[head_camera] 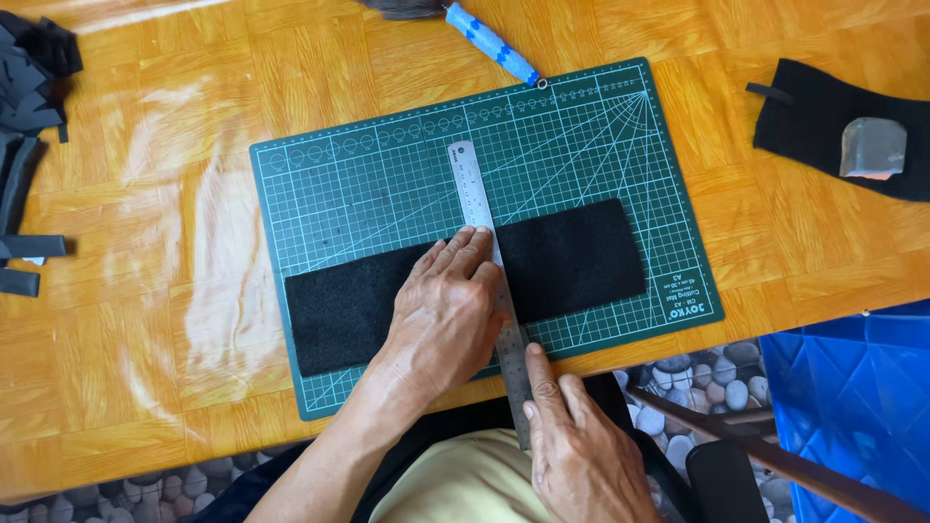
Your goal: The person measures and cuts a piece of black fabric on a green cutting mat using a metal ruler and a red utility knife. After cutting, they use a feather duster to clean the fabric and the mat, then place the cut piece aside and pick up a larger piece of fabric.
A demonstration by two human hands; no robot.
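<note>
One steel ruler [489, 281] is lying across one strip of black felt [572, 257], crossing it nearly at right angles near its middle and running from the upper part of the mat down past the mat's near edge. The felt is lying flat on one green cutting mat [368, 184], slanting a little with its right end farther from the person.

Two hands are working here. The left hand [448, 310] is pressing flat on the felt just left of the ruler, palm down, fingers straight and close together, fingertips touching the ruler's left edge; it is grasping nothing. The right hand [576, 450] is coming up from the bottom of the view, its thumb lying along the lower end of the ruler where that end overhangs the table edge. Whether its fingers are closing around the ruler from below cannot be told.

The mat is sitting on one wooden table [145, 320]. One blue-wrapped handle [492, 43] is lying just beyond the mat's far edge. One pile of dark strips [27, 145] is sitting at the table's left edge. One more black piece [823, 116] is lying at the far right, with one grey block [872, 148] on it. One blue bin [852, 397] is standing beside the table at the lower right.
</note>
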